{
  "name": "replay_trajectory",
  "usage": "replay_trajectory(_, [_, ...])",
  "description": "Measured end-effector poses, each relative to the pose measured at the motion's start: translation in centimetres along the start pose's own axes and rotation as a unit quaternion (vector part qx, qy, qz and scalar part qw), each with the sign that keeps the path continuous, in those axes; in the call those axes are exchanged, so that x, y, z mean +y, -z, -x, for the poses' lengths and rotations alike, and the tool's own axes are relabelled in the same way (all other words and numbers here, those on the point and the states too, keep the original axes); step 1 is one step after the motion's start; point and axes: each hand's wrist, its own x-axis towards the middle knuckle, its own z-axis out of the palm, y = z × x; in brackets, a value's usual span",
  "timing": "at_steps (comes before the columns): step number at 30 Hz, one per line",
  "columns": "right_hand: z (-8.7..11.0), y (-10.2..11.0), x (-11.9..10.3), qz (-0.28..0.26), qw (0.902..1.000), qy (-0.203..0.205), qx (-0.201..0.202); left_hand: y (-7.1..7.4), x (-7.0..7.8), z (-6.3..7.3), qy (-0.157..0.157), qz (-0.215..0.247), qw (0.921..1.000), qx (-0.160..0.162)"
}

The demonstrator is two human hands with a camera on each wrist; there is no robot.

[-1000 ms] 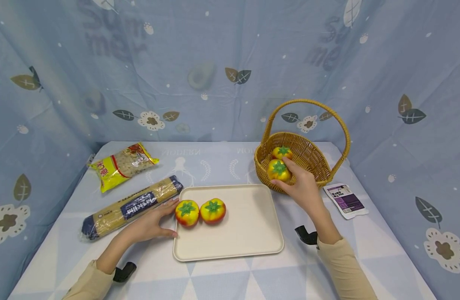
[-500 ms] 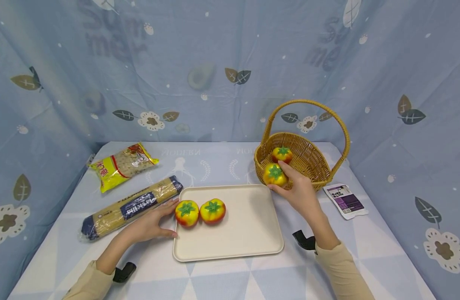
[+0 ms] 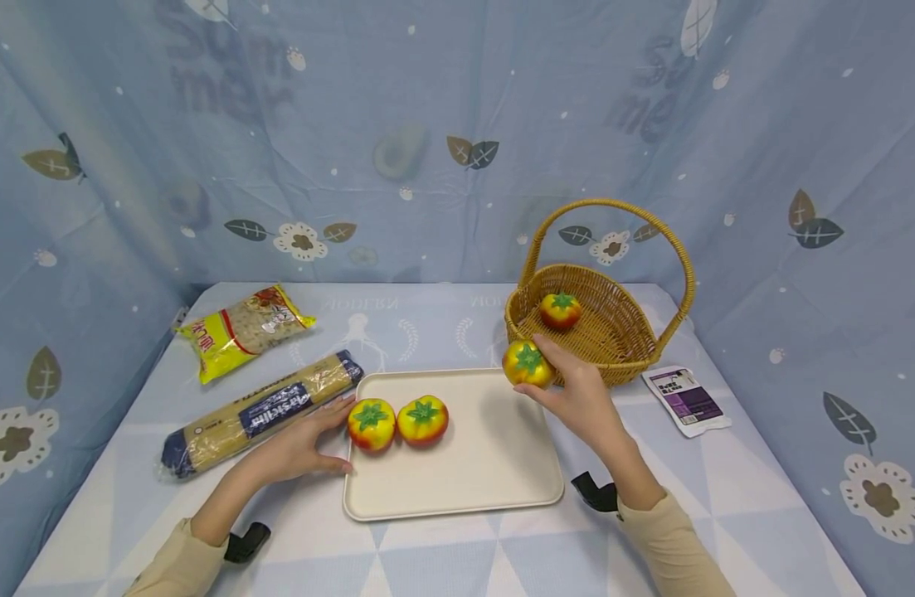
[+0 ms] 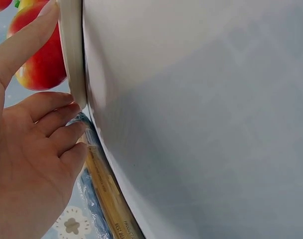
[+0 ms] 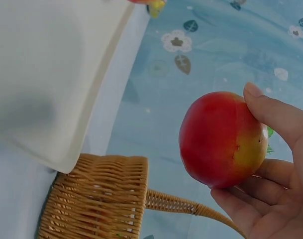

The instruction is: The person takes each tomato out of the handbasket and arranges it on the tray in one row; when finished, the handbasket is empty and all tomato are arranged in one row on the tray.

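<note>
3 packets and 1 basket around the tray

1. Tray: cream, rectangular, lying flat on tabletop, left edge touching left hand.
2. Held fruit: red and yellow, green crown upward, gripped in right hand, raised near tray's far right corner.

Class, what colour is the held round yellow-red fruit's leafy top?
Green leafy top, clearest in head view.
</note>
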Motion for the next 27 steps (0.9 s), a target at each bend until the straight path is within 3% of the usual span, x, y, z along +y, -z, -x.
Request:
replay_trajectory(10, [0.4, -0.8, -0.9, -0.013, 0.9994, -0.012, -0.029, 0.0, 0.0, 0.1, 0.001, -0.001, 1.0, 0.003])
replay_trajectory(27, [0.6, -3.0, -1.0, -0.052, 0.9951, 0.014, -0.083, 0.0, 0.1, 0.0, 0.005, -0.004, 1.0, 0.001])
